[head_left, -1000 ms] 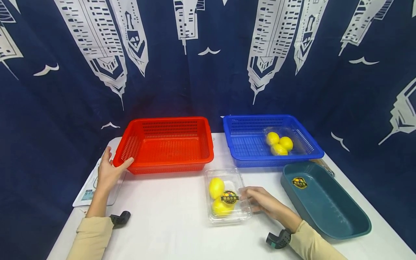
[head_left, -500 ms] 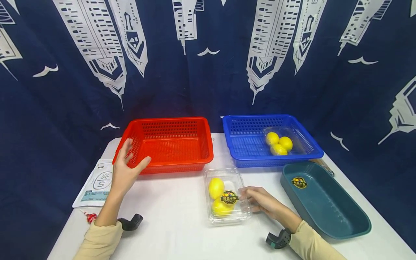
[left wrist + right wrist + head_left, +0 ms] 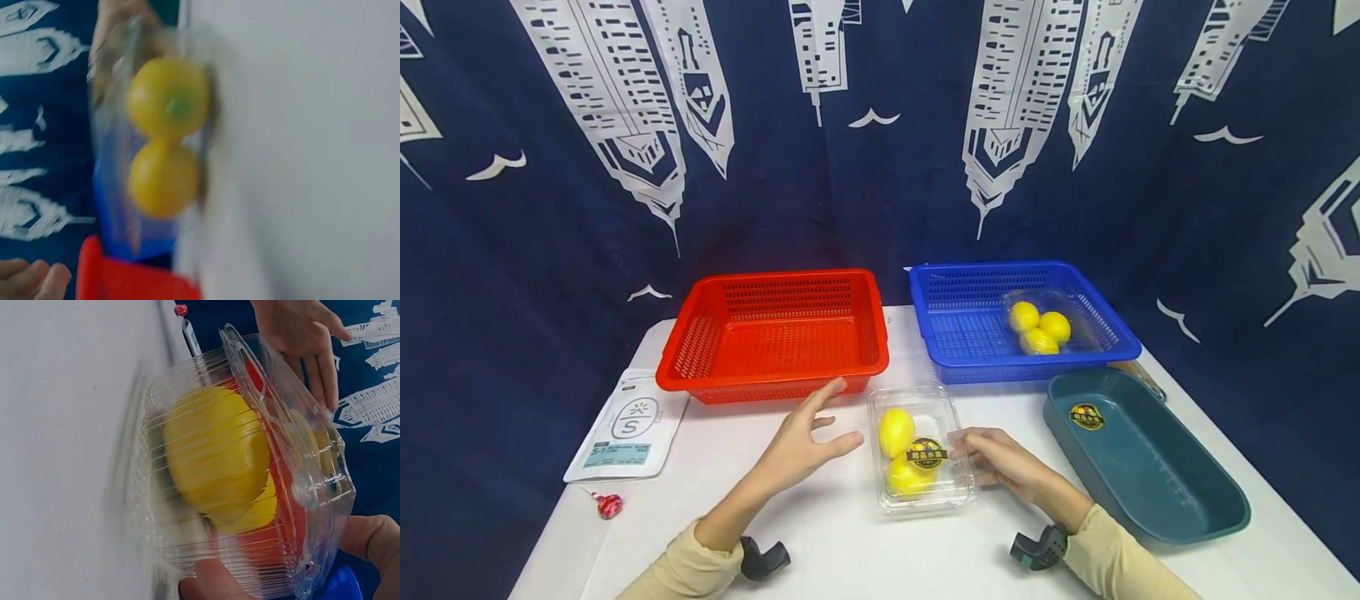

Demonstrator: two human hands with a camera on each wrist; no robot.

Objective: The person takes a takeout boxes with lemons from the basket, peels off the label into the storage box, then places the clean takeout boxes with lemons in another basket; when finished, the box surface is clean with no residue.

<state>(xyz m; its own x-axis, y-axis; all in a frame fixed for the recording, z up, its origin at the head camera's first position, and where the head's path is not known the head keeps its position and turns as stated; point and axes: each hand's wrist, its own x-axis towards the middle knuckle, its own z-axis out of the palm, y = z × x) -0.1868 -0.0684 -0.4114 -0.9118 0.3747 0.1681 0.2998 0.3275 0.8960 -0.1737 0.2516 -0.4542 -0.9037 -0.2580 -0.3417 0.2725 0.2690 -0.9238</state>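
Note:
A clear plastic fruit box (image 3: 949, 408) with a black and gold label on its lid lies on the table in front of me. Two yellow lemons (image 3: 897, 433) show inside it. My right hand (image 3: 1011, 467) grips the box's right side; in the right wrist view, fingertips (image 3: 215, 581) press its ribbed wall while another digit lies on the lid side. Just left of the box, my left hand (image 3: 797, 450) hangs with fingers spread, apart from it and holding nothing. The left wrist view is blurred, with the box's lemons (image 3: 169, 100) in the middle.
A red basket (image 3: 790, 383) stands at back left. The blue basket (image 3: 1030, 364) at back right holds another clear box with three lemons (image 3: 1039, 340). A dark green tub (image 3: 1157, 467) sits right. At left are a white packet (image 3: 632, 425) and red-wrapped lollipop (image 3: 608, 505).
My left hand has moved right and nearer, from the red basket's left end to beside the fruit box, uncovering the packet and lollipop. The right hand and box stay put.

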